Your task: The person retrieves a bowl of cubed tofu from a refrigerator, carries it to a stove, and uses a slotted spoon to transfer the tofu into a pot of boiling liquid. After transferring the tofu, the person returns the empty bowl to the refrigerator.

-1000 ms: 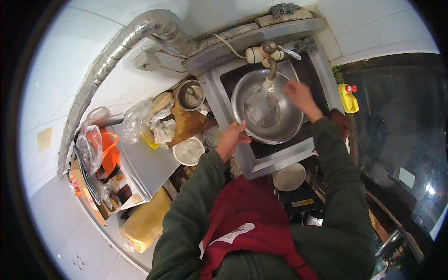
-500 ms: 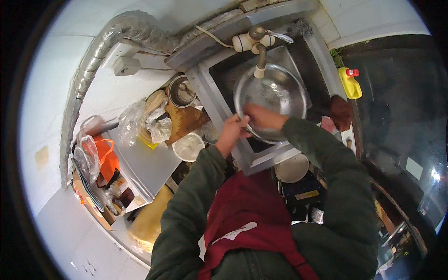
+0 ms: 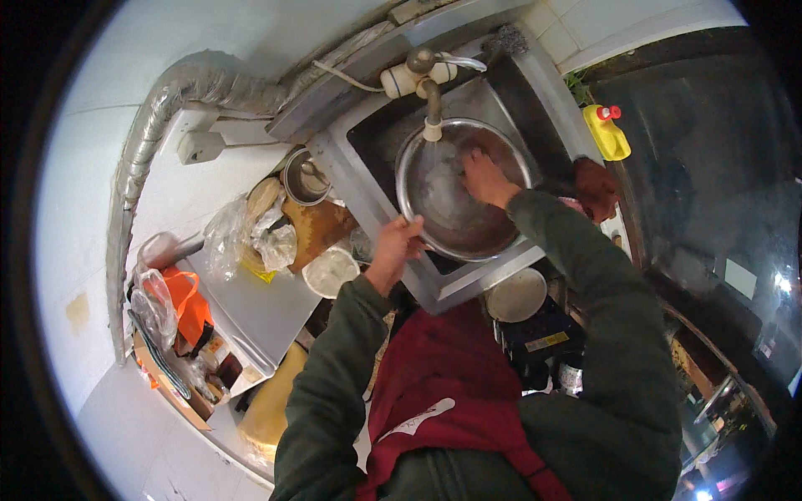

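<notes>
A round metal basin (image 3: 426, 204) sits tilted in the sink under the faucet (image 3: 432, 113), from which water runs into it. My left hand (image 3: 396, 252) pinches the near-left part of its rim, thumb on top and fingers curled at the outside. Inside the basin is my right hand (image 3: 487, 177), its fingers reaching toward the far inner wall; no object shows in them, though their tips are partly blurred. Cloudy wetness covers the inside of the basin.
The metal sink (image 3: 447, 296) frames the basin. A steel scrubber (image 3: 505, 40) lies on its far corner. At right stands a yellow jug (image 3: 607, 134) with a red cap, near a dark red cloth (image 3: 596, 190). Left are a pot (image 3: 307, 177), a white bowl (image 3: 332, 271) and plastic bags (image 3: 274, 242).
My right hand has moved from the near-left rim into the basin. The left hand stays on the rim. The basin's shading and tilt look different, and the whole view has shifted slightly.
</notes>
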Tool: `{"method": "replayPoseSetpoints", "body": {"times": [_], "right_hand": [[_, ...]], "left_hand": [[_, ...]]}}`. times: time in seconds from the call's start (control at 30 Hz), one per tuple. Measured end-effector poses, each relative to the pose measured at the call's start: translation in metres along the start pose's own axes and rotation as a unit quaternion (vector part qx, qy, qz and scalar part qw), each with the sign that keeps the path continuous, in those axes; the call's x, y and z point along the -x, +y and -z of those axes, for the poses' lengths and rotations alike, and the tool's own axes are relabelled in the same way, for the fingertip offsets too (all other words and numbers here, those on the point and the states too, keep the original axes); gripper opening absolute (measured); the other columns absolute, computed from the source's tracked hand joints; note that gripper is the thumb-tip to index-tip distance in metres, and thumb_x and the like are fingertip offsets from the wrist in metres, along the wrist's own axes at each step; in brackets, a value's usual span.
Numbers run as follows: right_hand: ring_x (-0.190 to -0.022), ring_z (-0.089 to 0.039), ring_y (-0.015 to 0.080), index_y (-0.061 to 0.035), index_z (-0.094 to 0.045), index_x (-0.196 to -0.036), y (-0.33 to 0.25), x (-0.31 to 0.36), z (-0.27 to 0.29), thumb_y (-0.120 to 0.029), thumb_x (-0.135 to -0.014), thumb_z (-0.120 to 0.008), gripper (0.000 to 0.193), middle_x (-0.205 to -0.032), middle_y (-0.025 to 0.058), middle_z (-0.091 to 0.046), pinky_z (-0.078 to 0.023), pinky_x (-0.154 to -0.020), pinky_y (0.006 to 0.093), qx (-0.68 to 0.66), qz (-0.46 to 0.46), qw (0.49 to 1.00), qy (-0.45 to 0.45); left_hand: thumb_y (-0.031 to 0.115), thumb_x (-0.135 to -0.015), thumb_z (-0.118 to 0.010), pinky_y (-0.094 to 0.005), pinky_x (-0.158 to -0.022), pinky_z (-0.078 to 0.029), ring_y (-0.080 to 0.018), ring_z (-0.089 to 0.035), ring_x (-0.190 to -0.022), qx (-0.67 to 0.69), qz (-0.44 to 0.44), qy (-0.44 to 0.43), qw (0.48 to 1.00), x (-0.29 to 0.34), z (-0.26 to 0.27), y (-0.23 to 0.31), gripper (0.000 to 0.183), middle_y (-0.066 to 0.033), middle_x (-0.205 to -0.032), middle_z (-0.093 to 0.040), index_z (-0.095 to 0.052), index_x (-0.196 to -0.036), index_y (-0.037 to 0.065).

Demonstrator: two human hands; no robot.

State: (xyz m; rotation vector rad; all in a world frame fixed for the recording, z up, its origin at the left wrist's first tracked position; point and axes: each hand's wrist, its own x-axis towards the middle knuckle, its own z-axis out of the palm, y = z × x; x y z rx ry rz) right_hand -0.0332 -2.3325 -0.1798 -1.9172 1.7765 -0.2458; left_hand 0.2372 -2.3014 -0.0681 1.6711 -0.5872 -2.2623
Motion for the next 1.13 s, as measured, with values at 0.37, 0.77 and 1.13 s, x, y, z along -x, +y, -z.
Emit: {"method": "replayPoseSetpoints", "body": {"times": [0.37, 0.77, 1.13], "right_hand": [[-0.114, -0.068, 0.0407, -0.0012, -0.071, -0.116, -0.02, 0.045, 0.022, -0.04, -0.102, -0.057, 0.044, -0.113, 0.0271, -0.07, -0.051, -0.099, 0.05, -0.019, 0.113, 0.899, -0.423], [-0.12, -0.065, 0.042, 0.0001, -0.069, -0.118, 0.011, 0.01, -0.01, -0.026, -0.093, -0.066, 0.035, -0.121, 0.026, -0.071, -0.051, -0.103, 0.0508, 0.114, 0.151, 0.887, -0.421], [-0.132, -0.059, 0.0375, -0.0117, -0.054, -0.148, -0.015, -0.01, 0.032, -0.037, -0.092, -0.076, 0.066, -0.154, 0.0194, -0.05, -0.048, -0.112, 0.0458, -0.032, 0.031, 0.957, -0.286]], "left_hand": [[0.031, -0.107, -0.065, -0.0245, -0.054, -0.043, -0.0138, -0.07, -0.072, 0.029, -0.054, 0.023, 0.998, -0.007, 0.022, 0.019, 0.024, -0.0037, -0.096, -0.073, -0.067, -0.11, 0.008], [0.021, -0.104, -0.068, -0.0227, -0.052, -0.039, -0.0106, -0.067, -0.073, 0.012, -0.013, -0.003, 1.0, 0.002, 0.018, 0.019, 0.018, -0.0022, -0.1, -0.075, -0.067, -0.116, 0.008], [0.018, -0.1, -0.071, -0.0244, -0.055, -0.046, -0.0114, -0.07, -0.077, -0.023, -0.026, -0.025, 0.999, -0.012, 0.036, 0.017, 0.022, -0.0045, -0.097, -0.075, -0.068, -0.116, 0.003]]}}
